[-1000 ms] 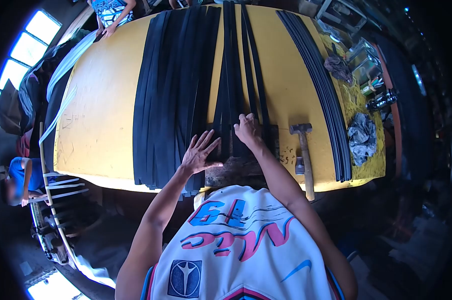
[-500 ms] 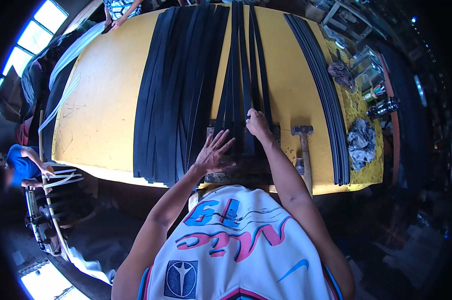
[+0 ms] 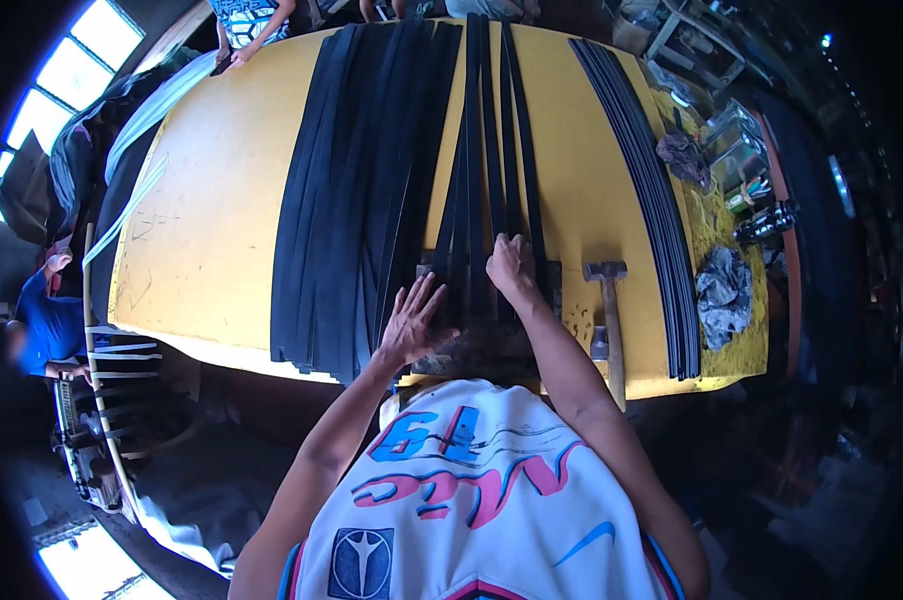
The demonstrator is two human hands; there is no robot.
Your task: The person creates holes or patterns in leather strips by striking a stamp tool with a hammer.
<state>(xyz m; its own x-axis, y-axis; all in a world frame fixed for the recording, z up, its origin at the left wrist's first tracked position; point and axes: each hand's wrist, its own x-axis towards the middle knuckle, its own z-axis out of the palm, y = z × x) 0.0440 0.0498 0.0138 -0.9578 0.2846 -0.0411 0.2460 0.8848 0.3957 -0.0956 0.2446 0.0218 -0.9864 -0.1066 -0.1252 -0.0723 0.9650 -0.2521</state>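
Just right of the middle, my right hand (image 3: 513, 266) is closed on a black strip (image 3: 494, 150), one of a few long flat strips fanned out across the yellow table. My left hand (image 3: 412, 325) lies with fingers spread at the near ends of these strips, beside a dark block (image 3: 497, 345) partly hidden under the strips and my hands. Left of it spreads a wide layer of overlapping black strips (image 3: 357, 200). A hammer (image 3: 613, 325) with a wooden handle rests to the right of my right hand, its head pointing away from me.
The yellow table (image 3: 207, 200) carries a neat stack of dark strips (image 3: 644, 190) at right, near a crumpled grey bundle (image 3: 724, 298). A person in blue (image 3: 50, 315) stands at left by a pole and pale strips. Another person's hands (image 3: 234, 58) are at the far left edge.
My right hand has come slightly nearer to me, still closed on the strip. My left hand has shifted a little left and back. The person in blue has raised a hand.
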